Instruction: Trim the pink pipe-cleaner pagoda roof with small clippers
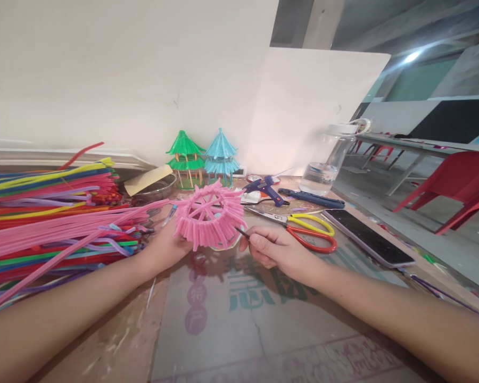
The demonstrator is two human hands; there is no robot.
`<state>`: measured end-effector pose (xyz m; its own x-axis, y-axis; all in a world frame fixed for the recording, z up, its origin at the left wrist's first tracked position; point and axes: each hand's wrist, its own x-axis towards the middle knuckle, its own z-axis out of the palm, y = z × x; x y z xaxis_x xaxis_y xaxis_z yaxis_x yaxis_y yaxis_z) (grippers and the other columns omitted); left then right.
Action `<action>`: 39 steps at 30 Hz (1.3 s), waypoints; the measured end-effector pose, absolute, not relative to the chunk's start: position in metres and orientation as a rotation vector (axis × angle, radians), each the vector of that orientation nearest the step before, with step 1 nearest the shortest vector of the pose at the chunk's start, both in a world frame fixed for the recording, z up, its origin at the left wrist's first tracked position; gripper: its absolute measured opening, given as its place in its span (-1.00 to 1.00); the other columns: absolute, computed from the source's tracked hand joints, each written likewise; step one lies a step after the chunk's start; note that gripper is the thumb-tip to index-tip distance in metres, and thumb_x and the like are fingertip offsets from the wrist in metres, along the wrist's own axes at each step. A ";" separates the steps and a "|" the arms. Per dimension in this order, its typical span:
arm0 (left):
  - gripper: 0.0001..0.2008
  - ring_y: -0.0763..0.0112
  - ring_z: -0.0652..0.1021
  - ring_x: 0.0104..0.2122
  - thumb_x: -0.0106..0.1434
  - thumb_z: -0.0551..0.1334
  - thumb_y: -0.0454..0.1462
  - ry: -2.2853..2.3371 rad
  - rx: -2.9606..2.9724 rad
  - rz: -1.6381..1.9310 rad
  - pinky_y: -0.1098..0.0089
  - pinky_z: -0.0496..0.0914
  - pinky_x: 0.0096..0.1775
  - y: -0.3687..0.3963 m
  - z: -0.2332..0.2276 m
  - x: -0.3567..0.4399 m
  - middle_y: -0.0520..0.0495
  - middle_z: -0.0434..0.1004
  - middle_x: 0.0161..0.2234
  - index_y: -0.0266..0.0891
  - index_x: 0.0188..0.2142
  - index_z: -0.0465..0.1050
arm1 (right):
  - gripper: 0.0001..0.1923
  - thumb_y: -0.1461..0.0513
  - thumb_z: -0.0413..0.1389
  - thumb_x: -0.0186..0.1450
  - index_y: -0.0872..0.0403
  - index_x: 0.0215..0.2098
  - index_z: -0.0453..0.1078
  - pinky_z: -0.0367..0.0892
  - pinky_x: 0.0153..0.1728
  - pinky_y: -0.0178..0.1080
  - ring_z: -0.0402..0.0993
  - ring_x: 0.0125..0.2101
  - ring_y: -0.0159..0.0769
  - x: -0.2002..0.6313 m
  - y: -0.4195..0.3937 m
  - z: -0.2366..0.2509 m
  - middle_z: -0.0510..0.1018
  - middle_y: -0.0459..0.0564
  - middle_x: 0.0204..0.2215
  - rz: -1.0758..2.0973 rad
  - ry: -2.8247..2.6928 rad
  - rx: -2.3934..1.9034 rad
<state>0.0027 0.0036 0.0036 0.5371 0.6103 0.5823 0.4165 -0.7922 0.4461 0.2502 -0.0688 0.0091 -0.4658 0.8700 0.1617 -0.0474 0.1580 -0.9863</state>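
Pink pipe-cleaner dome (209, 215) sits gripped by left fingers (183, 242); right fingers (259, 244) pinch a thin stick (242, 232).

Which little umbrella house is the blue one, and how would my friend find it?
Look at the white wall behind the table, right above the pink fuzzy ring the left hand holds. Two little towers stand there side by side. The blue tower is the right one; its neighbour, the green tower, is the left.
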 end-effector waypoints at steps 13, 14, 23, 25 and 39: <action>-0.54 0.06 0.55 0.08 0.30 0.25 -0.20 0.852 2.586 1.098 0.04 0.44 0.14 0.005 0.002 0.001 -0.20 0.59 0.03 -0.14 0.19 0.37 | -0.42 -0.25 0.18 0.21 0.11 -0.34 0.41 -0.10 -0.61 -0.34 -0.03 -0.62 -0.47 0.252 -0.068 0.008 0.15 -0.25 -0.64 1.396 -1.660 -0.838; -0.56 0.06 0.55 0.08 0.31 0.25 -0.21 0.852 2.583 1.101 0.04 0.44 0.14 0.005 0.002 0.001 -0.20 0.60 0.03 -0.15 0.18 0.38 | -0.42 -0.25 0.17 0.21 0.11 -0.33 0.41 -0.10 -0.61 -0.33 -0.03 -0.62 -0.47 0.252 -0.068 0.008 0.15 -0.24 -0.64 1.399 -1.665 -0.836; -0.60 0.06 0.56 0.08 0.32 0.25 -0.16 0.867 2.536 1.098 0.04 0.44 0.15 0.002 0.007 0.005 -0.19 0.62 -0.02 -0.15 0.13 0.42 | -0.43 -0.24 0.19 0.21 0.11 -0.33 0.40 -0.12 -0.62 -0.34 -0.07 -0.63 -0.49 0.250 -0.067 0.008 0.13 -0.27 -0.64 1.413 -1.627 -0.836; -0.60 0.07 0.55 0.08 0.33 0.23 -0.17 0.861 2.564 1.087 0.04 0.43 0.15 0.002 0.007 0.006 -0.18 0.63 -0.03 -0.14 0.15 0.41 | -0.42 -0.25 0.19 0.20 0.12 -0.33 0.40 -0.12 -0.62 -0.34 -0.07 -0.63 -0.48 0.250 -0.068 0.008 0.13 -0.27 -0.64 1.399 -1.630 -0.852; -0.60 0.05 0.54 0.09 0.32 0.23 -0.17 0.823 2.598 1.105 0.05 0.43 0.15 0.006 0.002 0.002 -0.21 0.61 -0.01 -0.18 0.12 0.41 | -0.41 -0.25 0.19 0.20 0.12 -0.34 0.39 -0.11 -0.62 -0.34 -0.06 -0.62 -0.49 0.253 -0.065 0.005 0.14 -0.26 -0.63 1.398 -1.637 -0.831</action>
<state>0.0015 0.0056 0.0022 0.5653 0.5642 0.6017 0.4146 -0.8250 0.3841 0.2530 -0.0653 0.0047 -0.4554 0.8757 0.1605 -0.0216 0.1694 -0.9853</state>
